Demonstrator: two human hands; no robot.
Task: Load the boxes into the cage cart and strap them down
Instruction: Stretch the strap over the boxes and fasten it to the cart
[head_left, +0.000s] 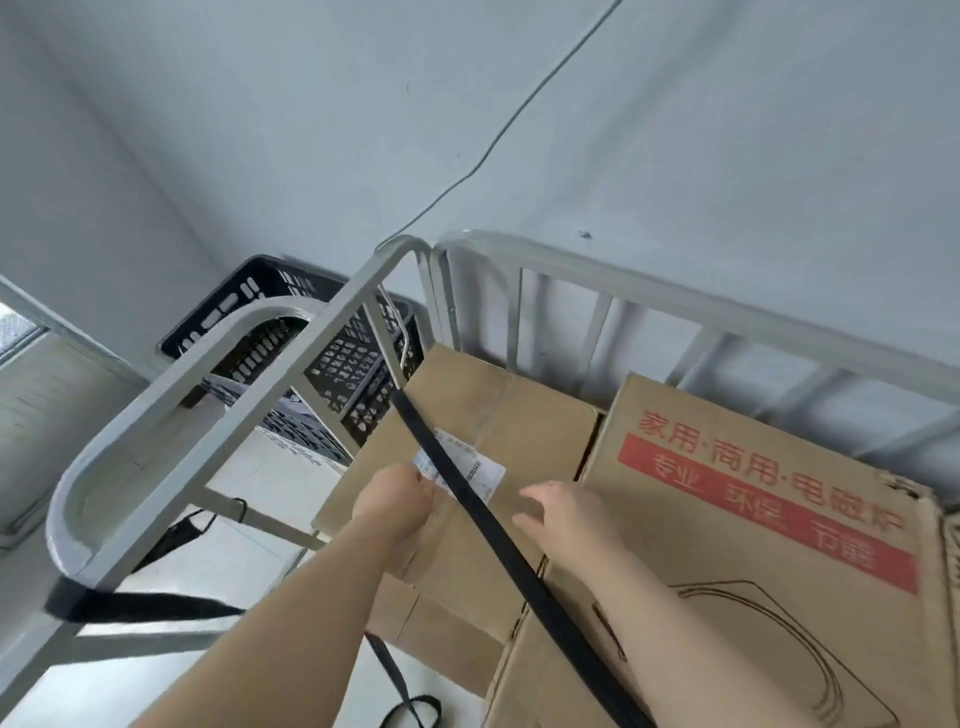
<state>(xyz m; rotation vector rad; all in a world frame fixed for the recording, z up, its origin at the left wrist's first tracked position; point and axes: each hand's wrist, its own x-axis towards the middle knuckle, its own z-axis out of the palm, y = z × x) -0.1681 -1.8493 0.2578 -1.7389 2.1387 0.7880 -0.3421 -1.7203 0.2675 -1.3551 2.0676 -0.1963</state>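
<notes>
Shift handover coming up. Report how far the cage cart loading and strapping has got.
Done: the plain box and the printed box sit inside the cage cart. In hand: a black strap runs diagonally across them from the cart's side rail, the left hand on the plain box beside it, the right hand open nearby. Left: fastening its near end, which isn't visible.

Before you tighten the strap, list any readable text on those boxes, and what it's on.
"家用·商用·电磁炉": red characters, large printed box.
"专业 环保 节能": pale characters, red band on that same box.
White shipping label on the plain box: print too small and blurred, partly covered by the black strap.
</notes>
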